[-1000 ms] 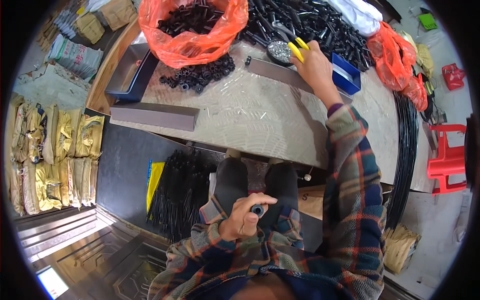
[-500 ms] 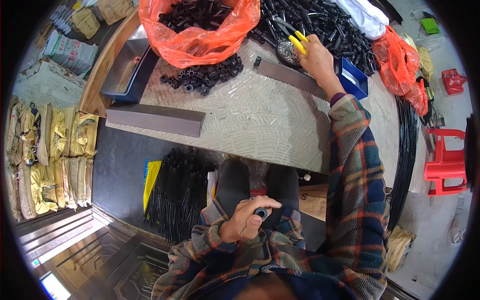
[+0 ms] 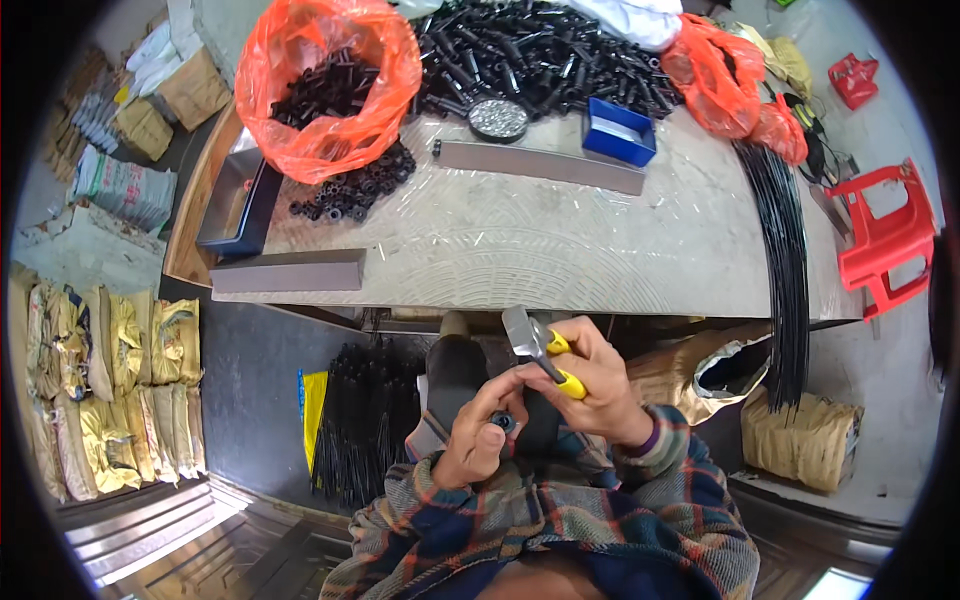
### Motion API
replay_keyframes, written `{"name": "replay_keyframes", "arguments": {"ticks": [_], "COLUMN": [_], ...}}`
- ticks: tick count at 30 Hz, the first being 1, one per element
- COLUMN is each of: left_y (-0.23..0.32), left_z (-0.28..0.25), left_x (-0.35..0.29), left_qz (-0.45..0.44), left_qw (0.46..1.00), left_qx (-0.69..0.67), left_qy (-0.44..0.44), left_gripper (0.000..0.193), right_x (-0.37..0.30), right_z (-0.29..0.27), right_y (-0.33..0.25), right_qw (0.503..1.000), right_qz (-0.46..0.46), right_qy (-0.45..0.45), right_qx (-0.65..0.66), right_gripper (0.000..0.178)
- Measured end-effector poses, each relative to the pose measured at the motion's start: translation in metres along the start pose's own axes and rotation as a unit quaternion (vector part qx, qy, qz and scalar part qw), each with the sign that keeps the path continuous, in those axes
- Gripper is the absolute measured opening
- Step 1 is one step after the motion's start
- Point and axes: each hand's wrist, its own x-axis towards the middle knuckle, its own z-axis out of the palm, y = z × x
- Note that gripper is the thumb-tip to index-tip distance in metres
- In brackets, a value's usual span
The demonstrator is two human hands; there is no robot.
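Right hand closed round yellow-handled pliers, left hand just beside, curled around dark tube, worktable beyond both.

On the table we have the dish. Behind it lies the tube heap, at its left the bag, at its right the box. Before it lies the bar, and farther, the pliers in our right hand.
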Motion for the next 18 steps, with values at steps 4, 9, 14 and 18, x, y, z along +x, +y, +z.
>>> {"name": "replay_keyframes", "arguments": {"ticks": [4,9,14,18], "left_y": [-0.002,-0.001,0.007,0.012], "left_z": [0.016,0.032,0.047,0.048], "left_x": [-0.02,-0.023,-0.024,-0.017], "left_qz": [0.019,0.06,0.112,0.089], "left_qw": [0.998,0.991,0.984,0.988], "left_qx": [0.059,0.121,0.141,0.126], "left_qy": [0.005,0.025,0.012,-0.01], "left_gripper": [0.061,0.051,0.049,0.054], "right_x": [-0.027,-0.042,-0.055,-0.06], "right_z": [0.004,0.0,-0.01,-0.005], "right_y": [-0.003,-0.008,-0.01,0.0], "right_qw": [0.997,0.994,0.99,0.967], "right_qz": [-0.022,-0.034,-0.085,-0.148], "right_qy": [0.065,0.099,0.106,0.117], "right_qx": [-0.032,0.026,0.026,0.171], "right_gripper": [0.016,0.014,0.006,0.014]}}
